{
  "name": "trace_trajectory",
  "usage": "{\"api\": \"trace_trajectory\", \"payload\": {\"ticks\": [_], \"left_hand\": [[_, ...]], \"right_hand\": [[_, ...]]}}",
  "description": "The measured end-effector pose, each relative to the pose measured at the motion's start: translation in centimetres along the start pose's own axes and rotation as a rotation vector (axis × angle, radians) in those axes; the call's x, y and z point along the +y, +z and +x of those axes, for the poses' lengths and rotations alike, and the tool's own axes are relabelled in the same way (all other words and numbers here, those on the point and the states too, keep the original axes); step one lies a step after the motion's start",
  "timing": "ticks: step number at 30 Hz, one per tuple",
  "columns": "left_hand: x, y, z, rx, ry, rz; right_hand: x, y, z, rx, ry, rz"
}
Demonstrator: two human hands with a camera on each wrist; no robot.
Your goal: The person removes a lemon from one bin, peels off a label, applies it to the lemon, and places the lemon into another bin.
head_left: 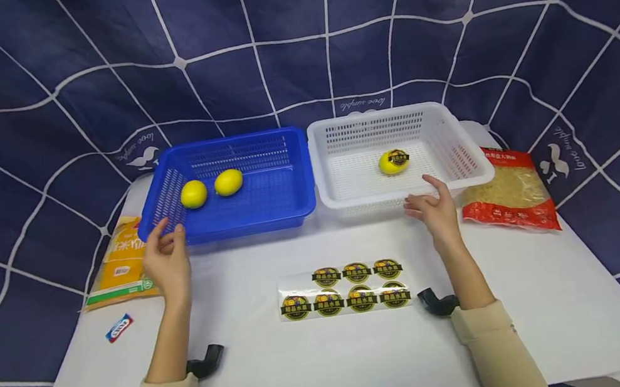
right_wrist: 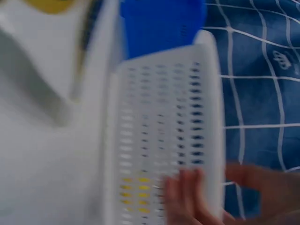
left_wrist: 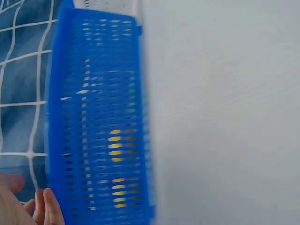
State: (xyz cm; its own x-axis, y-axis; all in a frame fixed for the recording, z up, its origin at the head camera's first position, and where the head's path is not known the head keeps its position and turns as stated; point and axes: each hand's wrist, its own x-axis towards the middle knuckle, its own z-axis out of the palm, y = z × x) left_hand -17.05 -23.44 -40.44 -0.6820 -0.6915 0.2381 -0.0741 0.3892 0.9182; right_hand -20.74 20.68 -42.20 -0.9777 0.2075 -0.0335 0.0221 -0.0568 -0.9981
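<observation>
Two yellow lemons (head_left: 228,182) lie in the left part of a blue plastic basket (head_left: 245,228). My left hand (head_left: 166,259) is at that basket's front left corner, its fingers loosely bent and nothing between them. In the left wrist view its fingertips (left_wrist: 54,206) come right up to the basket's rim. A third lemon (head_left: 389,166), with a black and gold sticker (head_left: 399,157) on it, lies in a white basket (head_left: 356,200). My right hand (head_left: 435,212) is at this basket's front rim, thumb and fingers apart; its fingers (right_wrist: 185,192) overlap the slotted wall, blurred, in the right wrist view.
A sheet of round stickers (head_left: 345,292) lies mid-table before the baskets. At the left are a yellow food packet (head_left: 124,263) and a small blue and red wrapper (head_left: 119,327). A red packet (head_left: 514,191) lies right of the white basket. Dark checked cloth (head_left: 297,69) hangs behind.
</observation>
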Motion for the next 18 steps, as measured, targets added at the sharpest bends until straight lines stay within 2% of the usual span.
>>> {"api": "trace_trajectory", "payload": {"ticks": [2,4,5,7,11,14,18], "left_hand": [[-1.0,0.2,-0.3,-0.04,-0.018,-0.004],[-1.5,0.6,-0.7,-0.073,-0.027,-0.054],[-1.7,0.7,-0.8,-0.085,-0.036,-0.102],[-1.7,0.9,-1.0,-0.101,-0.061,-0.211],[-1.2,1.5,-1.3,-0.132,-0.109,-0.431],[-0.8,2.1,-1.5,-0.175,-0.109,-0.578],[-1.0,3.0,-1.7,-0.207,-0.126,-0.758]], "right_hand": [[-1.5,-0.4,-0.5,-0.229,0.057,-0.239],[-3.1,-0.5,-0.9,-0.461,0.03,-0.417],[-3.9,-0.4,-1.1,-0.563,-0.002,-0.467],[-5.8,0.4,-1.4,-0.708,-0.074,-0.512],[-10.1,3.2,-1.6,-0.859,-0.255,-0.549],[-13.0,6.5,-1.0,-0.895,-0.4,-0.611],[-15.9,12.2,1.2,-0.927,-0.547,-0.723]]}}
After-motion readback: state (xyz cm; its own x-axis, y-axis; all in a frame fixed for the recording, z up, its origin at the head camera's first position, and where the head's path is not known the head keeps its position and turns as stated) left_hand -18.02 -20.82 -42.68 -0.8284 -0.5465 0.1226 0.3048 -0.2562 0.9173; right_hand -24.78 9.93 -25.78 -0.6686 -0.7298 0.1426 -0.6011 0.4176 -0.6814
